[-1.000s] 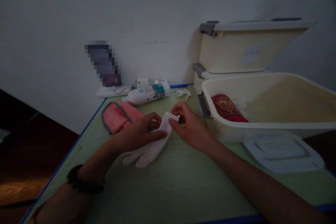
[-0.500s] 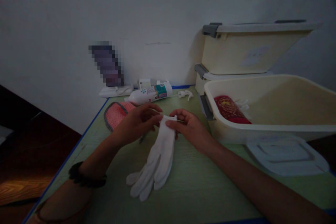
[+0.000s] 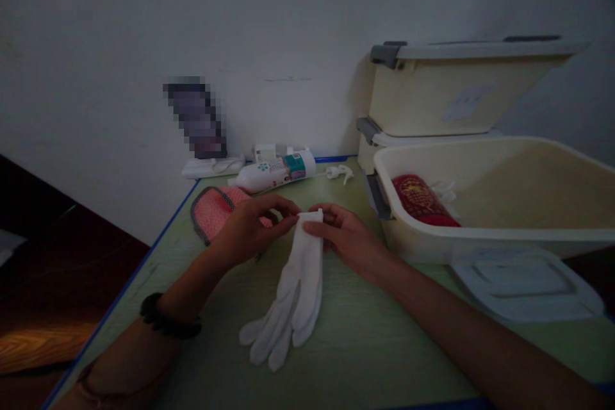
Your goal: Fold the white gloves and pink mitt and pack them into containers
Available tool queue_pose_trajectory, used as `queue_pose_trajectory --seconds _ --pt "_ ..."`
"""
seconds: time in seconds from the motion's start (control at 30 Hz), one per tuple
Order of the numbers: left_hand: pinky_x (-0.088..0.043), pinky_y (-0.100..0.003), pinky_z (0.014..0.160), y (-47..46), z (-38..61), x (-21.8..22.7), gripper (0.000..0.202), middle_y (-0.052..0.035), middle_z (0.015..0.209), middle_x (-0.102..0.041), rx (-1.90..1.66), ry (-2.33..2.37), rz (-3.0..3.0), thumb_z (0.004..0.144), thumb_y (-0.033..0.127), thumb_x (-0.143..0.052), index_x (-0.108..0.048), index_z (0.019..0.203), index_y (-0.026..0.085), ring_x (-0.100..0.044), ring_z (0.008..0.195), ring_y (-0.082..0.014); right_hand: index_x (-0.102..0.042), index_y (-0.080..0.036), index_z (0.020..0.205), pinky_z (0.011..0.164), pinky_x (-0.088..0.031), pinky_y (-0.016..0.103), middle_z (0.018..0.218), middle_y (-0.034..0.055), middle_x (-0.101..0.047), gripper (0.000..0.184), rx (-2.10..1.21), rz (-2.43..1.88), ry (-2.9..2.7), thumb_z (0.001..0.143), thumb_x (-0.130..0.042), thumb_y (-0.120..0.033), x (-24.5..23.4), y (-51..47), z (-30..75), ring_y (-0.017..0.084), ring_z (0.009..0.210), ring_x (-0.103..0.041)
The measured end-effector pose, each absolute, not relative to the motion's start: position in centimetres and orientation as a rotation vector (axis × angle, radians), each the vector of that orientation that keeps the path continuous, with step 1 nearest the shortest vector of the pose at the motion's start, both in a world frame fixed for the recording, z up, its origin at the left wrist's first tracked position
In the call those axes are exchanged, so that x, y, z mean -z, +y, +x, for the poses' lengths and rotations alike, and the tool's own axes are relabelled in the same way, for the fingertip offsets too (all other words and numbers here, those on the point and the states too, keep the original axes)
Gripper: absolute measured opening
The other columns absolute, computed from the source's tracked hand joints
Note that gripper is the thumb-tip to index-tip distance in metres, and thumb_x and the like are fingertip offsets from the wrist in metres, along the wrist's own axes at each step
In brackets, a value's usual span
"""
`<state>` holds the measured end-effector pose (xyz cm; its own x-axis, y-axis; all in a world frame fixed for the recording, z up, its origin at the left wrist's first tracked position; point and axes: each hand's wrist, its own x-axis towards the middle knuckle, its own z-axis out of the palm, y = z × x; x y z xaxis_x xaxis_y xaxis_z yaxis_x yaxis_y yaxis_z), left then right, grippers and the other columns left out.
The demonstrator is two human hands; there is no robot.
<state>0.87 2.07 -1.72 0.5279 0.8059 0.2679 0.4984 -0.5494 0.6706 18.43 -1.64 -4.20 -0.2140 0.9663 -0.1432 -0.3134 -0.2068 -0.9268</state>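
Between my two hands hangs a white fabric glove (image 3: 303, 262), cuff up and fingers pointing down toward the lower left. My left hand (image 3: 257, 224) pinches the left corner of the cuff between thumb and fingers. On the other side my right hand (image 3: 348, 237) grips the cuff, its thumb in front and the fingers behind, partly hidden by the fabric. Just behind my left hand lies a pink cloth item with dark checked trim (image 3: 214, 211), partly covered by that hand.
A white pump bottle (image 3: 273, 173) lies by the wall, its nozzle (image 3: 340, 172) pointing right. To the right stands an open cream bin (image 3: 480, 237) holding a red patterned bundle (image 3: 423, 200). A pale lid (image 3: 526, 285) lies before it. More bins (image 3: 427, 96) are stacked behind.
The glove's fingers have swung slightly right and it hangs a little straighter. My left hand and forearm have shifted slightly right; the right hand stays on the cuff.
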Motion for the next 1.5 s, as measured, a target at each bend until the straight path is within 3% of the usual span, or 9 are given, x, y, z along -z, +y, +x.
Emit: queue_pose_trajectory --seconds 0.1,0.27,0.4,0.53,0.8,0.97,1.17,1.33,1.5 --pt "-0.049 -0.023 0.06 2.0 0.8 1.5 0.016 -0.0021 0.081 -0.065 -0.829 1.091 2.252 0.077 0.03 -0.057 -0.061 0.084 0.016 -0.059 0.063 -0.0114 -0.06 -0.015 0.087 0.055 -0.041 0.021 0.077 0.0005 -0.062 0.02 -1.717 -0.998 -1.14 0.071 -0.066 -0.026 4.2 -1.7 18.4 0.009 0.061 -0.054" --pt "-0.05 -0.026 0.065 2.1 0.5 1.5 0.014 -0.0041 0.089 -0.062 -0.917 1.129 2.178 0.078 0.028 -0.053 -0.055 0.084 0.015 -0.059 0.071 -0.0132 -0.06 -0.016 0.091 0.078 -0.045 0.028 0.085 0.0024 -0.066 0.018 -1.826 -0.858 -1.056 0.074 -0.059 -0.017 4.0 -2.1 18.1 0.013 0.079 -0.061" --pt "-0.048 -0.027 0.066 2.5 0.4 1.9 0.01 -0.0013 0.081 -0.058 -0.967 1.117 2.073 0.077 0.026 -0.054 -0.052 0.08 0.016 -0.057 0.072 -0.0133 -0.052 -0.017 0.098 0.057 -0.051 0.028 0.078 0.0027 -0.066 0.018 -1.965 -0.941 -0.847 0.08 -0.05 -0.018 3.3 -2.1 18.2 0.013 0.06 -0.063" --pt "-0.044 -0.023 0.058 3.2 0.1 2.5 0.012 0.0009 0.077 -0.053 -0.966 1.037 1.953 0.075 0.025 -0.056 -0.049 0.081 0.016 -0.053 0.064 -0.0102 -0.05 -0.018 0.102 0.038 -0.045 0.018 0.084 0.0038 -0.067 0.02 -1.96 -1.113 -0.949 0.082 -0.049 -0.018 2.9 -1.8 19.0 0.009 0.048 -0.059" --pt "-0.038 -0.022 0.052 4.0 -1.2 3.0 0.013 0.0032 0.069 -0.049 -0.658 0.933 1.978 0.075 0.024 -0.052 -0.047 0.085 0.017 -0.047 0.057 -0.0094 -0.05 -0.018 0.1 0.029 -0.037 0.012 0.082 0.0019 -0.066 0.017 -1.997 -1.134 -1.285 0.085 -0.048 -0.026 3.6 -1.4 20.1 0.005 0.04 -0.053" --pt "-0.041 -0.024 0.056 4.0 -1.4 3.1 0.019 0.0016 0.07 -0.05 -0.455 0.978 2.138 0.078 0.033 -0.049 -0.05 0.086 0.016 -0.05 0.064 -0.0128 -0.046 -0.02 0.097 0.033 -0.042 0.014 0.074 -0.0018 -0.061 0.013 -1.835 -1.257 -1.403 0.085 -0.047 -0.025 3.9 -1.7 19.3 0.006 0.043 -0.054" --pt "-0.045 -0.027 0.065 3.9 -1.5 2.4 0.021 -0.007 0.111 -0.051 -0.559 0.998 2.042 0.08 0.032 -0.048 -0.056 0.093 0.018 -0.054 0.083 -0.0158 -0.047 -0.02 0.099 0.038 -0.04 0.018 0.071 -0.0029 -0.051 0.017 -1.411 -1.289 -1.657 0.083 -0.049 -0.026 4.2 -1.7 19.2 0.007 0.047 -0.05" --pt "-0.041 -0.023 0.054 3.8 -1.3 2.4 0.028 0.0023 0.069 -0.051 -0.471 0.965 1.986 0.083 0.033 -0.047 -0.052 0.106 0.017 -0.05 0.063 -0.012 -0.053 -0.016 0.092 0.052 -0.039 0.021 0.076 0.0004 -0.055 0.013 -1.116 -1.291 -1.857 0.081 -0.05 -0.023 4.3 -1.6 19.1 0.01 0.061 -0.05" --pt "-0.045 -0.023 0.057 3.9 -0.9 2.6 0.026 0.0022 0.07 -0.054 -0.551 0.957 1.841 0.082 0.034 -0.05 -0.055 0.1 0.016 -0.053 0.064 -0.0108 -0.053 -0.017 0.093 0.057 -0.04 0.024 0.08 0.0015 -0.058 0.015 -0.968 -1.259 -1.836 0.084 -0.044 -0.025 4.6 -1.5 18.9 0.012 0.066 -0.052"
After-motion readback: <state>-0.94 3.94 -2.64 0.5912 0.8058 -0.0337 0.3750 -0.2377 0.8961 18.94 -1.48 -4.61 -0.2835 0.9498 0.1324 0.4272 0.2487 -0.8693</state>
